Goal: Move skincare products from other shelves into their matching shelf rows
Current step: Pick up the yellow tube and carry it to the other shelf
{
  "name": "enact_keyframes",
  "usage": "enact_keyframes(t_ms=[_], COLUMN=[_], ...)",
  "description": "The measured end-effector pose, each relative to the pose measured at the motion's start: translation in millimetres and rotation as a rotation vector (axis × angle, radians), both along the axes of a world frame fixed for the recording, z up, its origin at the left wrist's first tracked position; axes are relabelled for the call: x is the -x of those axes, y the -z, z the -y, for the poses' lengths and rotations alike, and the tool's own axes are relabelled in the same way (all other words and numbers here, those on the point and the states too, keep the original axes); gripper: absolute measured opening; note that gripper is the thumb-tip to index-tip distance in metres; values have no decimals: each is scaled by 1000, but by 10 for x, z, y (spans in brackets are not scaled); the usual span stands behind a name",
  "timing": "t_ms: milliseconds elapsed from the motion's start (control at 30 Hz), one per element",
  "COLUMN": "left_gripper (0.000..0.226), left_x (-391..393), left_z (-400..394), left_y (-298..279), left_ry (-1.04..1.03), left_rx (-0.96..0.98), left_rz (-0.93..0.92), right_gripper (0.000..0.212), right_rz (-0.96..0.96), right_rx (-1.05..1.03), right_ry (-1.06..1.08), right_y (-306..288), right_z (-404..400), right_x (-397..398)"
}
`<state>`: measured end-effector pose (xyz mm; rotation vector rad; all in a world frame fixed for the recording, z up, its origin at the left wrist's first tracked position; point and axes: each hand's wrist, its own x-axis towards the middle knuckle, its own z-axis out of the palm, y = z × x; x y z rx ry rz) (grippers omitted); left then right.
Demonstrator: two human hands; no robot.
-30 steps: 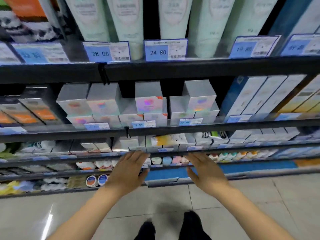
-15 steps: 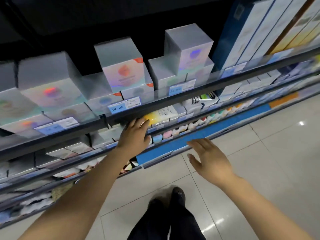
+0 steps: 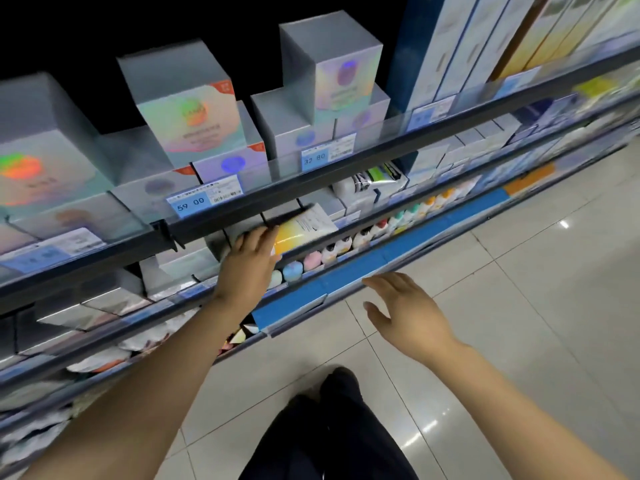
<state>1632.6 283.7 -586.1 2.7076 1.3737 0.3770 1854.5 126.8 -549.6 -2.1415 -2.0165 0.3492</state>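
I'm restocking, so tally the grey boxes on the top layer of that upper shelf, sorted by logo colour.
Boxes with orange-and-green logo: 2
Box with purple logo: 1
Total: 3

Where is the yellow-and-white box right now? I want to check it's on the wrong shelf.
In the head view, the yellow-and-white box lies mid-frame on the shelf under the 59.00 price tag, by the left hand, above the small pastel bottles.
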Motion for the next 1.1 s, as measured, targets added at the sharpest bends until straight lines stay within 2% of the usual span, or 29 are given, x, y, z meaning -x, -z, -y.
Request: enact_keyframes(t_ms=[100,200,367,500,667,833,900,1000,1100], left_gripper=[55,37,42,46,51,55,59,60,58], left_x=[-9,-95,-448,-819,-1526,-2422,-2729,-3067,-3289], left_z=[290,543,802,956,1250,1583,1670,1765,1799], left_y=[-177,-468,-1059,-1545,-2236,-2565,-2651,-2843,-3090], left_ry=[134,178,241,213,239,250,257,287,337], left_rx=[-77,-80,-138,-111,-185,-300,-286,-214,-70], left_rz=[76,156,292,393,428,515,545,584,644], right_gripper=[38,35,44,48,26,22,28,17,18], right_rz=[-33,-51,-175,-409,-779,-983,-1001,-1038,-1052], right_rx=[-1,-12,-16,-107,-260,-406,-450,-506,-545], right_ry=[23,53,76,165,257,240,228,206,174], right_y=[-191,-367,-687,-1227,-1932,-2413,-2562,-2786,-3079], right_z=[55,139,224,261,411,554,613,704,765], right_x=[-27,-72,-270,-573,-1166,-1863,-2114,-2444,-2713])
